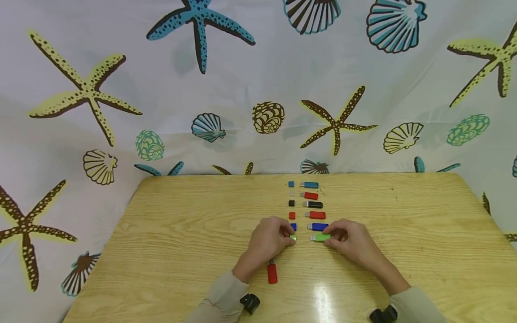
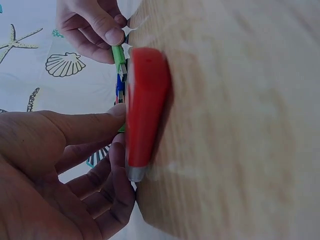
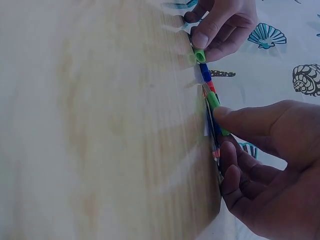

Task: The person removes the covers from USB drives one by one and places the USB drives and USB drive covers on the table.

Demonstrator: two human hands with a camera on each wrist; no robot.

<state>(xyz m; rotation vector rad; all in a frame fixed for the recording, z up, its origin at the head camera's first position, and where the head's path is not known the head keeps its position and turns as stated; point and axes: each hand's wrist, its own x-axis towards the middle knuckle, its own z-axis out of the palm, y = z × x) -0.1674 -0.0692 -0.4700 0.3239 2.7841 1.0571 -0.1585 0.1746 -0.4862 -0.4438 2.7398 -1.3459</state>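
Observation:
My left hand [image 1: 269,238] pinches a small green USB stick cap [image 1: 293,238] at the lower end of a column of caps. To its right, my right hand [image 1: 352,240] holds the green USB stick [image 1: 320,237] by its far end, its metal plug pointing left toward the cap. In the right wrist view the hollow end of the green cap [image 3: 200,55] faces the green stick [image 3: 214,104]. Just above lie a blue cap [image 1: 293,227] and a blue USB stick [image 1: 317,227]. A red USB stick [image 1: 272,272] lies beside the left wrist, plug pointing away.
Farther back, red caps and sticks continue the two columns, with a red stick [image 1: 315,215], a black stick [image 1: 313,204], another red stick [image 1: 309,195] and a light-blue stick [image 1: 309,185]. Behind the wooden table [image 1: 181,215] hangs a cloth [image 1: 242,80] printed with starfish and shells.

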